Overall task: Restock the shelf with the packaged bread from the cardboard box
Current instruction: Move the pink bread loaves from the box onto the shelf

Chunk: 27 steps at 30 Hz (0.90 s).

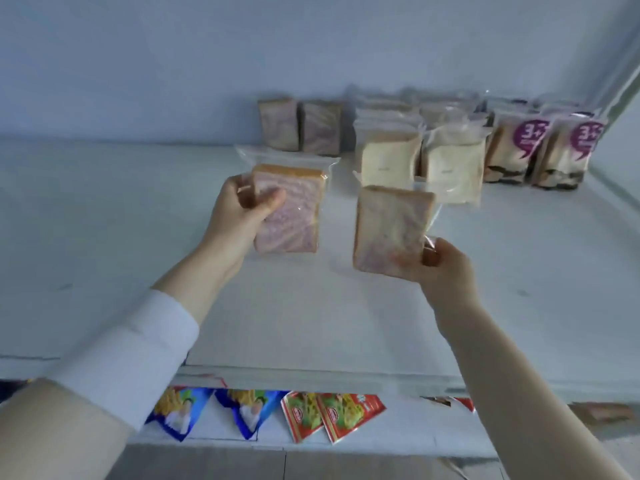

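Thumb [273,199] and curled fingers clamping the left edge of 1 purple-swirled bread pack [294,216], left hand [239,209] holding it upright over the white shelf [121,209]. Pinching the lower right corner of a 2nd swirled pack [391,230] between thumb and fingers of right hand [446,263], just beside the 1st. Standing at the shelf's back: 2 swirled packs [301,124], white bread packs [389,161], purple-labelled packs [540,150].

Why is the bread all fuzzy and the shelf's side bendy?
Head view: everything is soft, worst on the far purple packs; the bread pack in the right hand looks smeared; the wide lens bends the shelf post at right; light is flat and bluish.
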{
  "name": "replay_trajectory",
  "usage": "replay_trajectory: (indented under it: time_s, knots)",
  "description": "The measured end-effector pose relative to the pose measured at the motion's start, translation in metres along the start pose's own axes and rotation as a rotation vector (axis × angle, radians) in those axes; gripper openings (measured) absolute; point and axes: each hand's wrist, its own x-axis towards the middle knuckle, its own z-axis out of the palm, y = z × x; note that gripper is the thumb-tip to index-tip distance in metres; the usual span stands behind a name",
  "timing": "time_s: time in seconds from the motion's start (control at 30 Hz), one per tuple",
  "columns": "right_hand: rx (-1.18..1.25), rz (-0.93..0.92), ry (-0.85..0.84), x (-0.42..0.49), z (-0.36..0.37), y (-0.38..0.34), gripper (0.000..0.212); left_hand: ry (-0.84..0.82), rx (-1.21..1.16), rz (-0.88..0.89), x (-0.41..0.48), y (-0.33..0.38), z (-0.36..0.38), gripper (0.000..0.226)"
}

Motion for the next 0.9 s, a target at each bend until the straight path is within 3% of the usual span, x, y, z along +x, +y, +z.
replay_trajectory:
  time_s: [0.33,0.43,0.67,0.77,0.9]
  knots:
    - [-0.096,-0.042,0.049,0.178,0.153,-0.008,0.034,0.156,0.116,0.025,0.194,-0.060,-0.006,0.024]
    - [-0.088,-0.033,0.098,0.209,0.178,-0.008,0.050,0.189,0.130,0.037,0.230,-0.073,0.004,0.025]
    - [-0.271,-0.031,0.249,0.262,0.199,0.003,0.064,0.207,0.123,0.147,0.271,-0.090,0.031,0.038]
    - [-0.188,-0.065,0.327,0.269,0.203,0.005,0.070,0.241,0.101,0.181,0.274,-0.098,0.037,0.044]
    - [-0.209,-0.059,0.409,0.265,0.207,0.004,0.055,0.312,0.062,0.170,0.270,-0.096,0.043,0.051]
